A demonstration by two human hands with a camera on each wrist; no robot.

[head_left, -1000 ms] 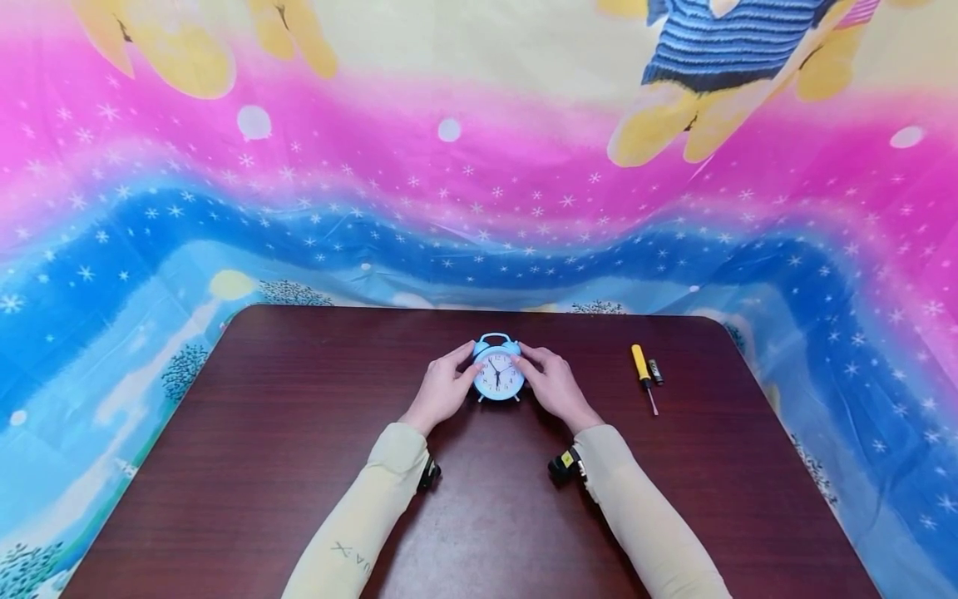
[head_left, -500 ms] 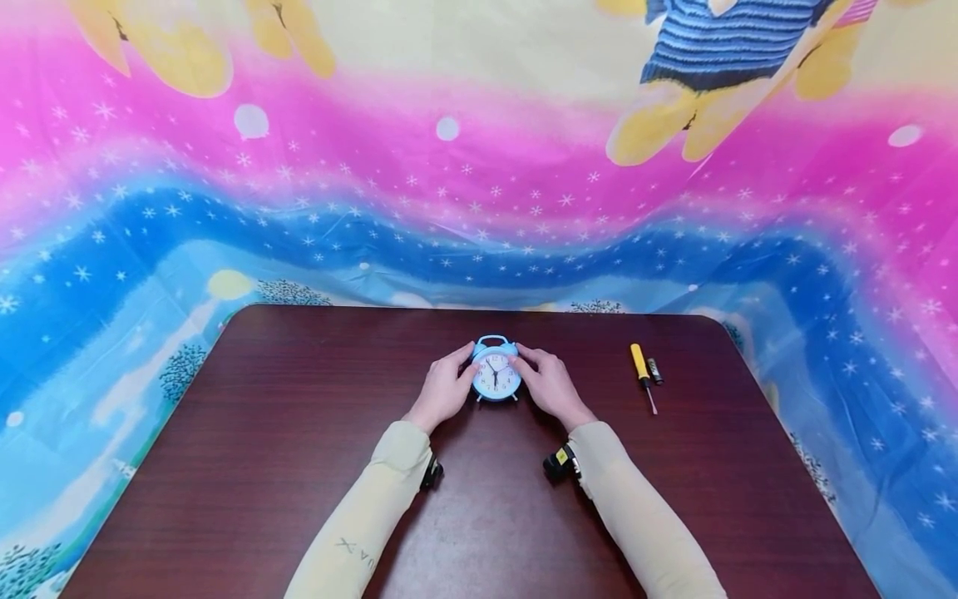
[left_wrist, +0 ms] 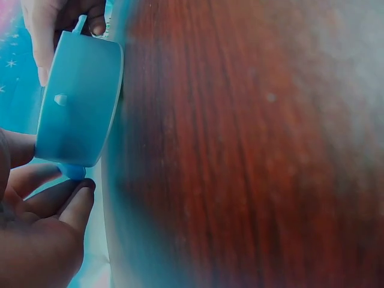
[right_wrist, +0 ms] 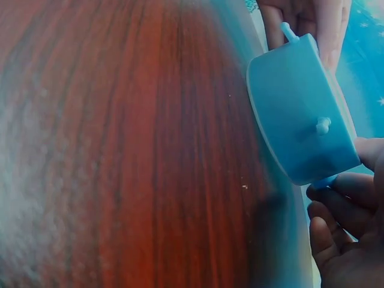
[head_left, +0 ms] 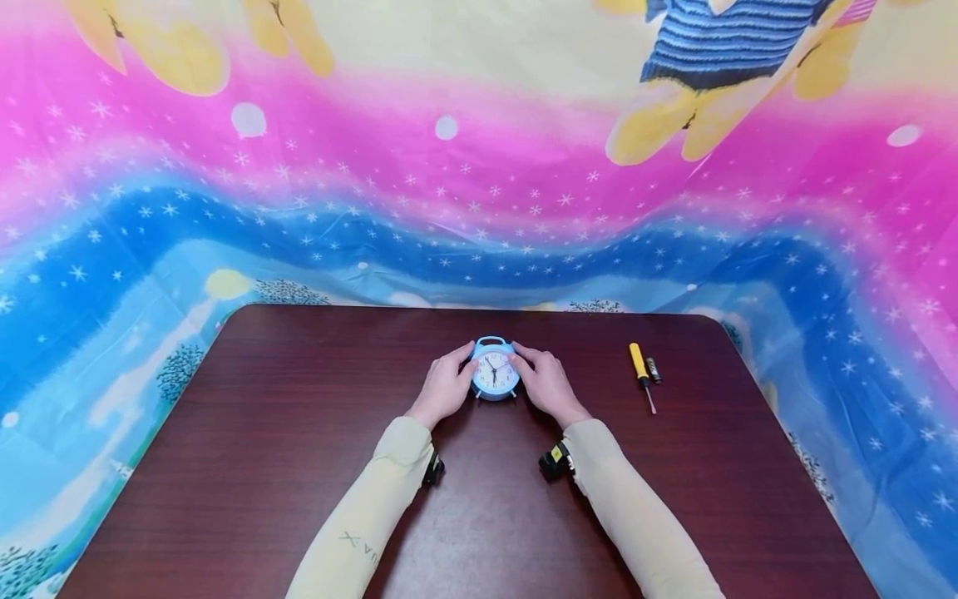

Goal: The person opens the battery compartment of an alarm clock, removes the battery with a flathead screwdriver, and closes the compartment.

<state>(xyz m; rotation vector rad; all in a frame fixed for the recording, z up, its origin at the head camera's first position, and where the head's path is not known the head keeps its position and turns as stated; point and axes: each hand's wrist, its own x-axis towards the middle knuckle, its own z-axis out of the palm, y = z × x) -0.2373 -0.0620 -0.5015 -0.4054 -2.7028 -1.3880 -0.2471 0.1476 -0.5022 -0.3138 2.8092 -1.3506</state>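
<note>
A light blue alarm clock with a white dial faces the head camera near the far side of the table, tilted back. My left hand grips its left side, the thumb at the front rim and fingers behind. On the other side my right hand holds it the same way. In the left wrist view the clock's blue casing shows from below, with the left thumb and fingers around one end. The right wrist view also shows the casing, pinched between the right thumb and fingers. The clock's back is hidden.
A yellow-handled screwdriver and a small dark battery lie side by side at the right of the brown table. A colourful printed cloth hangs behind the table and along its sides.
Both hands keep their hold on the clock. It tips back slightly, and the right wrist shifts a little to the left. The screwdriver and battery stay in place.
</note>
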